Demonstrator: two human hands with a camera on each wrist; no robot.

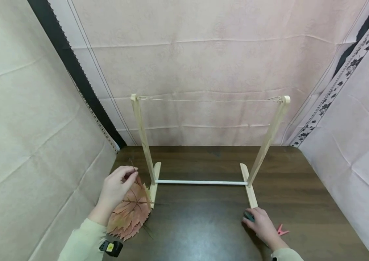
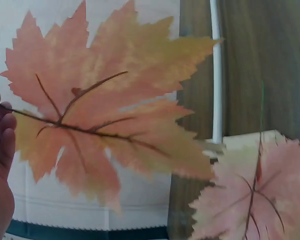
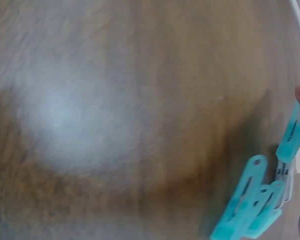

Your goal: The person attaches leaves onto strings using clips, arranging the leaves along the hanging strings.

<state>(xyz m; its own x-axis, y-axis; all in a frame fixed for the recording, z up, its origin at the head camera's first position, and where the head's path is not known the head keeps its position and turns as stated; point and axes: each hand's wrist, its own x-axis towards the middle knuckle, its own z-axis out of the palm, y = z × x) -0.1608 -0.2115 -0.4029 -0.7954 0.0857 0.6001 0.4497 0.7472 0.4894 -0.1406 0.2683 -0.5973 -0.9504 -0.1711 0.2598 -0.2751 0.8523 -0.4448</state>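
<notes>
My left hand [image 1: 117, 186] pinches the thin dark stem of an orange-pink artificial leaf [image 2: 105, 107], raised above the table in the left wrist view. Below it, more leaves [image 1: 129, 221] of the same kind lie overlapping beside the frame's left foot. At the right, my right hand [image 1: 261, 224] holds a teal clothespin [image 3: 292, 132] between thumb and fingers, close to the table. More teal clothespins [image 3: 240, 202] lie just beside it in the right wrist view. A pink clothespin [image 1: 281, 230] shows past the right hand, partly hidden by the wrist.
A wooden frame stands mid-table, with a left post [image 1: 143, 137], a right post [image 1: 268, 139] and a white crossbar [image 1: 200, 182] low down. A thin string [image 1: 204, 100] runs between the post tops. Pale cloth [image 1: 204, 65] hangs behind the brown table [image 1: 197, 224].
</notes>
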